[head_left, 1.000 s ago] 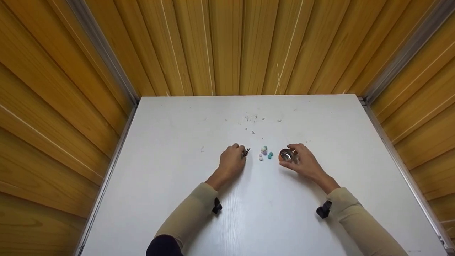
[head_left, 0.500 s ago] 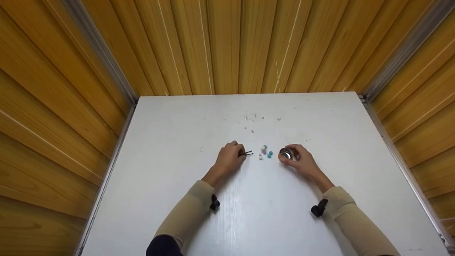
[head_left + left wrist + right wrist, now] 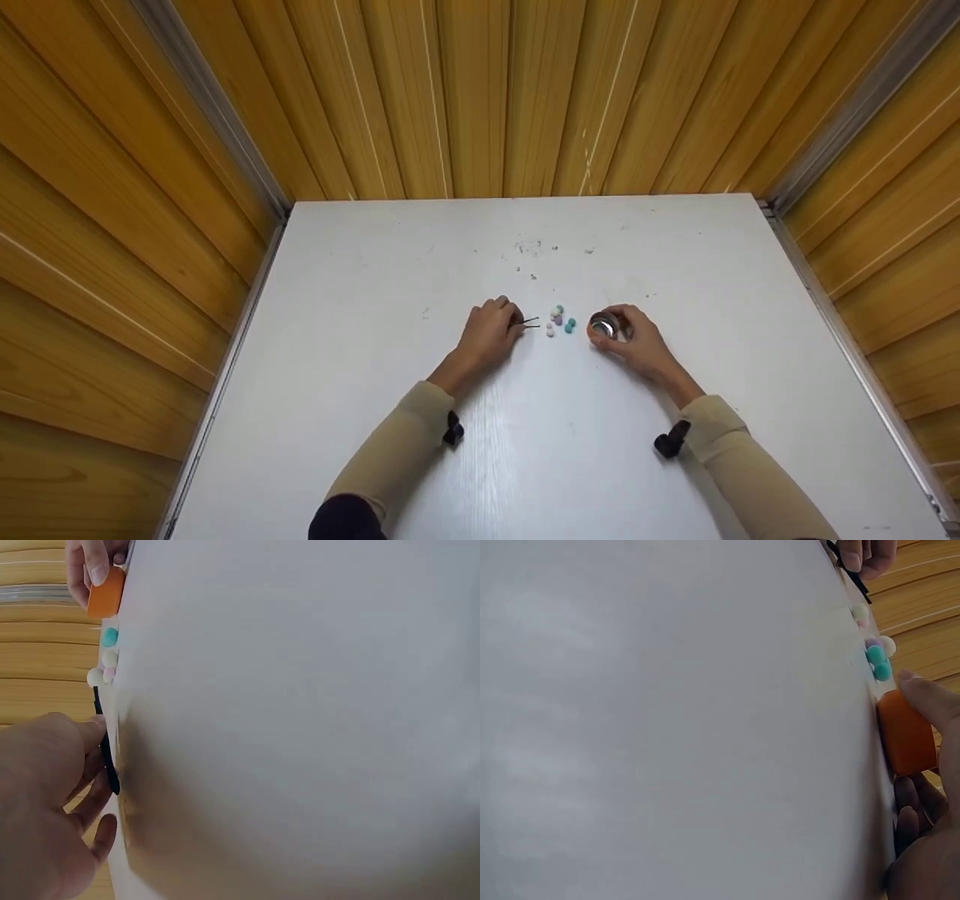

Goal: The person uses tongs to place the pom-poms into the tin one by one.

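Note:
Black tweezers [image 3: 529, 323] are pinched in my left hand [image 3: 489, 330], their two tips spread apart and pointing right. Just beyond those tips lies a cluster of small balls: teal balls [image 3: 570, 325], a lilac ball [image 3: 558, 320] and whitish balls [image 3: 550, 331]. My right hand [image 3: 637, 341] grips a small round cup, orange outside [image 3: 907, 733] and shiny metal inside [image 3: 603, 324], its mouth facing up and slightly toward me. In the left wrist view the tweezers [image 3: 106, 742] sit between thumb and fingers, one tip close to a white ball [image 3: 95, 677].
A white table [image 3: 360, 300] bears all of this, with dark scuff marks [image 3: 529, 247] toward its far side. Wood-patterned walls [image 3: 472, 97] rise behind and on both sides, with metal strips [image 3: 225, 112] at the corners.
The tweezers have swung from pointing up and away to pointing right, and have shifted right toward the balls. The right hand has tilted the cup slightly and otherwise stays in place.

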`<state>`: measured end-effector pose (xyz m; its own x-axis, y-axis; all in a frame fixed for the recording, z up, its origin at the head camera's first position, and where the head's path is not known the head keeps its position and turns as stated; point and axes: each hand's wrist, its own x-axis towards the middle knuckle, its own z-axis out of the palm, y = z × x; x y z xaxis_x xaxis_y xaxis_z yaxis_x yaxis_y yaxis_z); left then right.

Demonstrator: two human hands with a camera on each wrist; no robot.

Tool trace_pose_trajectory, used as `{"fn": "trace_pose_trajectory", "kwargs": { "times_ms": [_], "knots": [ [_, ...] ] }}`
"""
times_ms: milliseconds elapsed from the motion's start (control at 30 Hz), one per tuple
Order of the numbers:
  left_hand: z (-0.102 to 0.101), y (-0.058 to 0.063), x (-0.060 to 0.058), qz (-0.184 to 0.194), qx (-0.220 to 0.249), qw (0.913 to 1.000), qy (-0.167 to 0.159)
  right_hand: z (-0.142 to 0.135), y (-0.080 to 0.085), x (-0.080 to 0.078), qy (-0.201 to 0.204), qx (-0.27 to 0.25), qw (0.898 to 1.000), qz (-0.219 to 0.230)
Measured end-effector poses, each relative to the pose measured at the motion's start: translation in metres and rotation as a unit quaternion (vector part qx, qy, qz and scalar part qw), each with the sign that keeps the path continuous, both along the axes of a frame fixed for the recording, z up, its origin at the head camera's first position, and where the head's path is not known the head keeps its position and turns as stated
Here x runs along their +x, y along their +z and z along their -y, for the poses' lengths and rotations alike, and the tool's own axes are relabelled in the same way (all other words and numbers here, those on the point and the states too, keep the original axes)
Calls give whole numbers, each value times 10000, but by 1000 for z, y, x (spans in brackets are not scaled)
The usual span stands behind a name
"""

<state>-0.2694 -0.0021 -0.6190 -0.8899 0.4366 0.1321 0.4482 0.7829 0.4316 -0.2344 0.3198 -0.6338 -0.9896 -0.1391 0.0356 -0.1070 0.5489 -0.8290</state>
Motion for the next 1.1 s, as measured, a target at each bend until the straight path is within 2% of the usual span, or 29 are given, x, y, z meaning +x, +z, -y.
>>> {"fn": "trace_pose_trajectory", "kwargs": {
  "times_ms": [100, 300, 400, 567, 767, 967, 1100],
  "knots": [
    [-3, 4, 2, 102, 252, 9994, -202, 0, 1, 1, -9, -11, 10000, 11],
    [-14, 13, 5, 698, 833, 9913, -741, -1, 1, 1, 47, -31, 10000, 40],
    [-19, 15, 5, 870, 721, 9901, -827, -1, 1, 1, 61, 13, 10000, -19],
    [-23, 13, 7, 1072, 348, 9909, -738, -1, 0, 1, 60, 40, 10000, -41],
    [-28, 8, 8, 1081, 248, 9923, -545, -1, 0, 1, 18, 50, 10000, -72],
    [-30, 3, 10, 1010, 284, 9927, -596, -1, 0, 2, -41, 100, 9999, -78],
    [-31, 0, 12, 750, 27, 9948, -684, -1, -1, 2, -32, 156, 9998, -83]
  ]
}}
